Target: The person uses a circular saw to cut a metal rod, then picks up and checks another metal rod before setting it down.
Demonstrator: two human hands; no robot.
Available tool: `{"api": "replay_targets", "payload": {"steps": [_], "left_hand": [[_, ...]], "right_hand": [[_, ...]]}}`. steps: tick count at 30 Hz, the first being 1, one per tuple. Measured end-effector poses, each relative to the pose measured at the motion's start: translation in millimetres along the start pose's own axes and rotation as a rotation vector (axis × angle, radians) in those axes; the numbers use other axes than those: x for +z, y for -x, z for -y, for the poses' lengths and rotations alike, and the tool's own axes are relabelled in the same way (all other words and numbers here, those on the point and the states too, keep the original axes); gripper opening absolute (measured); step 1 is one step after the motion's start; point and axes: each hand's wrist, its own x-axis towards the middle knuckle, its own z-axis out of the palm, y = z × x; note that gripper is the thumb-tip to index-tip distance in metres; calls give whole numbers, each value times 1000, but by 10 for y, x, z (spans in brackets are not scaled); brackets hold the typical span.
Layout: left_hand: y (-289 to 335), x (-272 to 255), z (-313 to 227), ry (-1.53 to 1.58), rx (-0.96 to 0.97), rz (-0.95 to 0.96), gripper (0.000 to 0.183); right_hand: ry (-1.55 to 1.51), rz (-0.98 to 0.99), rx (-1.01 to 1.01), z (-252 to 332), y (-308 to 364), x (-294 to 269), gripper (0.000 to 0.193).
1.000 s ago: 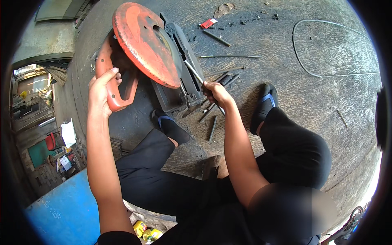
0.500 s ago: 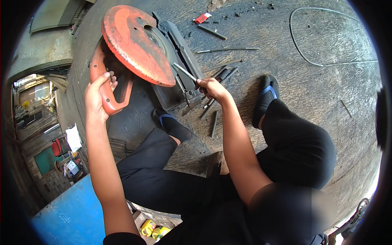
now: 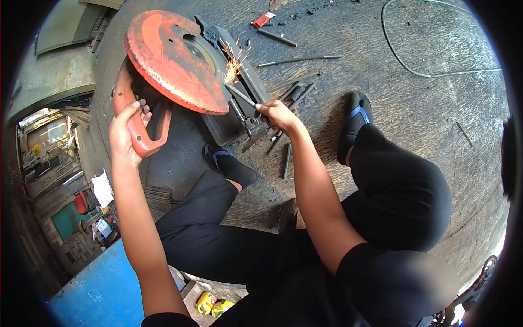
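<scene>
Rod (image 3: 241, 95), probably stiff and hot-tipped, sparks against the far-left saw disc (image 3: 219, 61), best gripped well back, where the right hand (image 3: 275, 116) pinches it, the left hand's (image 3: 125, 129) fingers wrapping the orange handle (image 3: 146, 146).

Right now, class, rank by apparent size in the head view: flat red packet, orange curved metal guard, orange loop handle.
1. Orange curved metal guard
2. Orange loop handle
3. Flat red packet, clearly smallest

Pale writing (image 3: 90, 292) on the blue panel (image 3: 117, 282) is unreadable.
</scene>
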Motion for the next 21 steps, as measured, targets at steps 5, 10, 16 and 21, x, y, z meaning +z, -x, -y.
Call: {"api": "replay_targets", "payload": {"steps": [5, 10, 16, 21], "left_hand": [[-6, -7, -1, -8, -7, -4, 37], [-13, -6, -2, -5, -12, -3, 36], [-9, -4, -5, -7, -15, -9, 36], [-3, 3, -9, -9, -25, -8, 37]], "right_hand": [[19, -4, -14, 6, 13, 22, 32], [3, 7, -27, -20, -7, 44, 33], [-6, -2, -27, -39, -23, 67, 31], [-18, -14, -45, -72, -35, 87, 30]]}}
